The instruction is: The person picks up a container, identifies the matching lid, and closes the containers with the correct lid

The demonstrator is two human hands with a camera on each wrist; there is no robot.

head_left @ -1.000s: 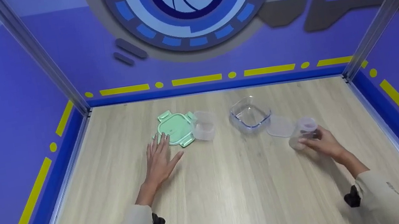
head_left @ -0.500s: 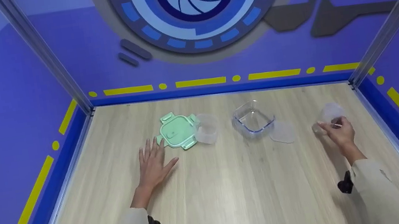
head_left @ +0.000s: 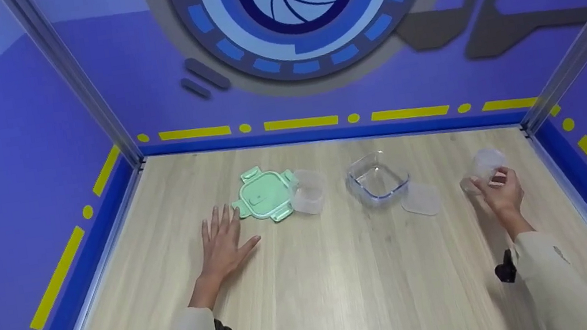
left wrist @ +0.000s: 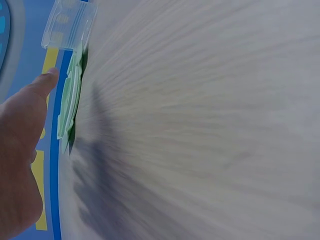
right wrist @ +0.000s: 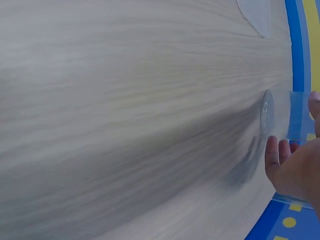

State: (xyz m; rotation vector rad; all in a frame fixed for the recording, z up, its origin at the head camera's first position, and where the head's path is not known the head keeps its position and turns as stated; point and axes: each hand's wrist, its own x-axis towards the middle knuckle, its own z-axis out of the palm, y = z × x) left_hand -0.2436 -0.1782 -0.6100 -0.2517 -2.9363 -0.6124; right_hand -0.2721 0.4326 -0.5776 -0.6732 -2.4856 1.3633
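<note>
My right hand (head_left: 502, 193) holds a clear round cup (head_left: 488, 160) at the right side of the table, thumb on the left and fingers curled on the other side. In the right wrist view the cup's round base (right wrist: 268, 111) shows close to the tabletop. My left hand (head_left: 222, 245) is spread with straight fingers, its fingertips near a mint green snap lid (head_left: 266, 195). Nothing is in that hand. Against the lid's right side stands a small clear frosted box (head_left: 309, 192), also visible beyond the lid in the left wrist view.
A square clear container (head_left: 378, 178) with a bluish rim stands right of the middle. A thin translucent square lid (head_left: 421, 199) lies flat beside it. Blue printed walls (head_left: 312, 136) with metal corner posts (head_left: 77, 81) enclose the wooden table (head_left: 335, 287).
My right hand has carried the cup rightward, away from the translucent lid, then stayed there over the last half second. My left hand has drawn back slightly from the green lid.
</note>
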